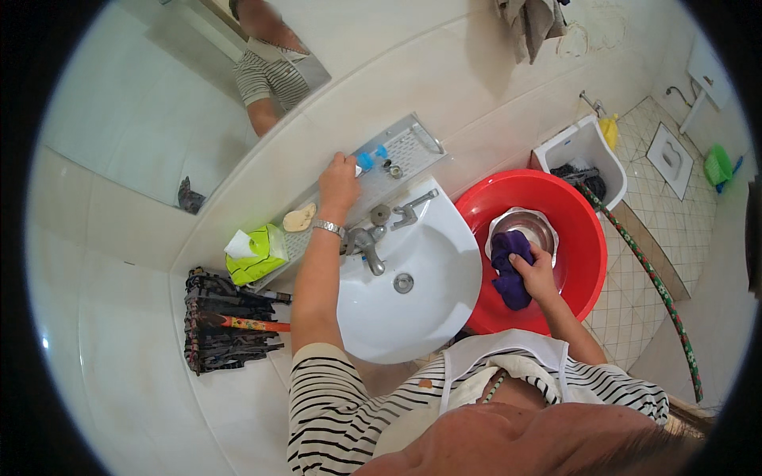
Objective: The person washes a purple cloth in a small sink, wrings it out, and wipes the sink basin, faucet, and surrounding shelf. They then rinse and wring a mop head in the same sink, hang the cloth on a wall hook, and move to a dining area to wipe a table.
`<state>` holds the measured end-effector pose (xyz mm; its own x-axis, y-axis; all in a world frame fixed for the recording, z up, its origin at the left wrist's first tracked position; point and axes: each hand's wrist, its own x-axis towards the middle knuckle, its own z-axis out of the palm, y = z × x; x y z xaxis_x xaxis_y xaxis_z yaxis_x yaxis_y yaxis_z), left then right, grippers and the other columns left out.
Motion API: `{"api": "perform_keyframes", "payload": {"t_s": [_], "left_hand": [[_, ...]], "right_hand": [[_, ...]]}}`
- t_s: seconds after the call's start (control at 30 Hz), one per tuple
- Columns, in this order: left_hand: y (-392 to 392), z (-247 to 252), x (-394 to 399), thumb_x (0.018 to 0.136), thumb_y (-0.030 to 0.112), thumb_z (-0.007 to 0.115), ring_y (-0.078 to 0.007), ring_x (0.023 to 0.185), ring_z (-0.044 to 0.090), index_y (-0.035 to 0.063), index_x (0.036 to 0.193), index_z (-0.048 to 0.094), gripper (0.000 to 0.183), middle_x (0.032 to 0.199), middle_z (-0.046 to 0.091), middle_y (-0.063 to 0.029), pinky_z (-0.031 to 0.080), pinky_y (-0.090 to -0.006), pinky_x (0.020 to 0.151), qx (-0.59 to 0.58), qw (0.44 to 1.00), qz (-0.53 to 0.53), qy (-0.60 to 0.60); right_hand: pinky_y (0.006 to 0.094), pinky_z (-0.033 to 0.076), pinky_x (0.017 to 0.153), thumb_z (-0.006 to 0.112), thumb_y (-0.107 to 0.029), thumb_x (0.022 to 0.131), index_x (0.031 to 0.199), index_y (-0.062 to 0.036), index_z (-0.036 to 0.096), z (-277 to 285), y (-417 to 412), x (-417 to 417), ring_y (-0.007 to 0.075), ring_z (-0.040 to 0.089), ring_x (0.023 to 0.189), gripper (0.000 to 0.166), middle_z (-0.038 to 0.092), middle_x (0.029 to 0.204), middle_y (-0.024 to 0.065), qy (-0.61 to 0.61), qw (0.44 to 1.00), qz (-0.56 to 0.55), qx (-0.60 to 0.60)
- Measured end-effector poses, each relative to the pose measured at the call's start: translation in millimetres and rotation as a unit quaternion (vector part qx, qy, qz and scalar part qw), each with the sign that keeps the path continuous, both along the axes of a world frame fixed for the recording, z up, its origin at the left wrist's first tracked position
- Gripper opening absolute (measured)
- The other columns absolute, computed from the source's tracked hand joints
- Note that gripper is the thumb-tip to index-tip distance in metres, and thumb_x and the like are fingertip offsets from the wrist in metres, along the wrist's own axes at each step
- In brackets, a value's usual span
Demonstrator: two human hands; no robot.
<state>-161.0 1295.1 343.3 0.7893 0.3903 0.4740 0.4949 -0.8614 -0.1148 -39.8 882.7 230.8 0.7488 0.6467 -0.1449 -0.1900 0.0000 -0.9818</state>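
Note:
My left hand [340, 185], with a metal-banded watch on the wrist, is over the perforated metal shelf [406, 141] above the white washbasin [431, 271]. Its fingers are curled beside a blue pump top [365, 160], with a small white part showing at the fingertips; whether they grip it is hidden. My right hand [537, 275] is closed on a dark purple cloth [513, 291], over the red plastic tub [586, 271]. Under the cloth, inside the tub, is a metal basin [524, 221] with a scalloped rim. The grey faucet [370, 247] stands between my left forearm and the bowl.
On the shelf lie a green tissue pack [262, 262] and a cream-coloured, sole-shaped piece [299, 218]. A dark mop head [229, 321] is at left. Beyond the tub stands a white mop sink [607, 160], where a patterned pole [649, 271] leans. A mirror [149, 119] hangs above.

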Motion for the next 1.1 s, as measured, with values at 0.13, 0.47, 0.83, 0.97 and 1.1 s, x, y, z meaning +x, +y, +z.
{"api": "perform_keyframes", "payload": {"t_s": [0.13,0.47,0.83,0.97,1.1], "left_hand": [[-9.6,23.7,0.8,0.074,0.002,0.062,-0.0293,0.079,0.061,0.0077,0.092,0.06,0.019,0.087,0.055,-0.0085,0.052,-0.0422,0.063,0.042,0.994,-0.064,-0.076],[-105.0,105.2,4.9,0.067,0.009,0.07,-0.0302,0.089,0.059,0.0085,0.094,0.06,0.029,0.092,0.056,-0.0101,0.05,-0.0403,0.072,0.088,0.99,-0.105,-0.043],[-82.5,9.7,46.7,0.076,0.009,0.066,-0.032,0.094,0.062,0.0093,0.097,0.066,0.022,0.096,0.061,-0.0111,0.052,-0.0443,0.074,-0.06,0.998,-0.025,0.02],[-57.0,-6.6,31.6,0.078,0.009,0.061,-0.0316,0.093,0.061,0.0097,0.093,0.066,0.015,0.094,0.062,-0.0107,0.052,-0.0455,0.073,-0.045,0.999,-0.012,-0.021],[-17.0,-10.1,-24.5,0.079,0.01,0.062,-0.0322,0.093,0.061,0.0095,0.093,0.067,0.015,0.097,0.064,-0.0086,0.052,-0.0445,0.076,-0.026,0.998,0.061,-0.013]], "right_hand": [[0.0275,0.052,0.072,0.066,-0.007,0.085,0.11,0.0029,0.064,-4.4,-4.6,4.2,0.0118,0.062,0.079,0.026,0.067,0.092,0.0054,-0.018,1.0,-0.008,0.012],[0.0276,0.053,0.073,0.066,-0.005,0.086,0.113,0.0026,0.063,0.5,1.1,9.3,0.0119,0.063,0.081,0.028,0.068,0.094,0.0047,0.017,0.998,0.017,0.058],[0.0286,0.054,0.072,0.066,-0.006,0.085,0.11,0.0032,0.064,-0.9,-35.1,7.7,0.0131,0.065,0.08,0.026,0.068,0.093,0.0069,-0.018,1.0,0.01,0.02],[0.0275,0.054,0.067,0.066,-0.006,0.085,0.108,0.0039,0.064,-13.9,-52.1,19.6,0.0127,0.065,0.078,0.024,0.068,0.09,0.0062,-0.007,0.999,-0.026,0.023],[0.0273,0.053,0.065,0.066,-0.006,0.086,0.109,0.0029,0.064,-3.6,-53.1,18.9,0.0126,0.064,0.076,0.025,0.068,0.091,0.0069,0.007,1.0,-0.025,0.018]]}}
